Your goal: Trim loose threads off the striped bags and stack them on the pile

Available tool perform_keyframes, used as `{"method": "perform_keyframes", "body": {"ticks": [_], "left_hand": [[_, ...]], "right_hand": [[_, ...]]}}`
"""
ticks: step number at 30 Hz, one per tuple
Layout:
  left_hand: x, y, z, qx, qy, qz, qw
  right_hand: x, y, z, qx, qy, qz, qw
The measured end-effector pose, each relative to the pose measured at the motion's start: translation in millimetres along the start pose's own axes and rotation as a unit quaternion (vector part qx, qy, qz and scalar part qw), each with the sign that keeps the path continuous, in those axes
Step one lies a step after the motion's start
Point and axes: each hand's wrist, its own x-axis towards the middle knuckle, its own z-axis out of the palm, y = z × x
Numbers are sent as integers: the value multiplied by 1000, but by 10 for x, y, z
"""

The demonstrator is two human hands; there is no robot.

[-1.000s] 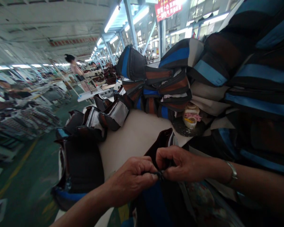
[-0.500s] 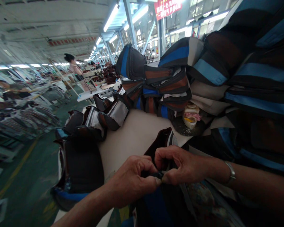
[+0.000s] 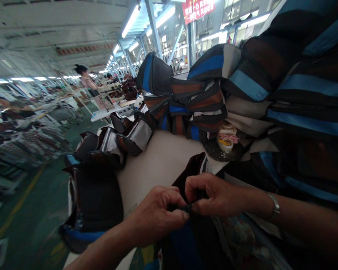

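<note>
A dark fabric bag piece with a brown lining and a blue stripe lies at the near edge of the white table. My left hand and my right hand meet over its edge. Both pinch a small dark part of it between thumb and fingers, fingertips almost touching. I cannot make out what the small part is. A metal bracelet sits on my right wrist.
A tall pile of striped blue, brown and black bags fills the right side and back of the table. More bag pieces lie along the left edge. A small pale jar stands by the pile. People work at benches far left.
My hands have stayed in the same spot. The fingertips have shifted slightly on the small dark part. The view has moved a little.
</note>
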Motion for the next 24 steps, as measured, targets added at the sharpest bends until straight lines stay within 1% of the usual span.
{"method": "perform_keyframes", "body": {"ticks": [2,4,6,8,11,14,17,19,20,21,22,23,24], "left_hand": [[0,-23,2,7,-4,-4,1000],[5,-50,12,15,-3,-11,1000],[16,-69,28,29,6,-10,1000],[27,-72,45,43,13,-6,999],[29,-58,76,58,22,-8,998],[-5,-58,124,78,49,19,996],[-64,-77,148,93,62,59,992],[-98,-80,117,84,49,59,994],[-107,-75,86,76,30,50,995],[-110,-68,49,68,5,40,997],[-105,-60,11,64,-21,32,997],[-95,-52,-23,65,-45,28,996],[-80,-46,-48,71,-64,26,995]], "right_hand": [[-1,24,18,-3,6,0,1000],[-4,46,36,-23,17,-19,999],[-6,64,55,-70,38,-53,995],[-7,73,73,-135,60,-98,984],[-24,67,95,-242,73,-174,952],[-73,50,100,-328,71,-222,915],[-149,52,82,-410,38,-266,872],[-198,71,66,-468,9,-299,832],[-218,85,61,-493,-2,-312,812],[-234,102,62,-511,-7,-319,798],[-245,121,68,-519,-5,-318,793],[-252,142,79,-517,2,-311,797],[-258,163,94,-506,11,-298,810]]}}
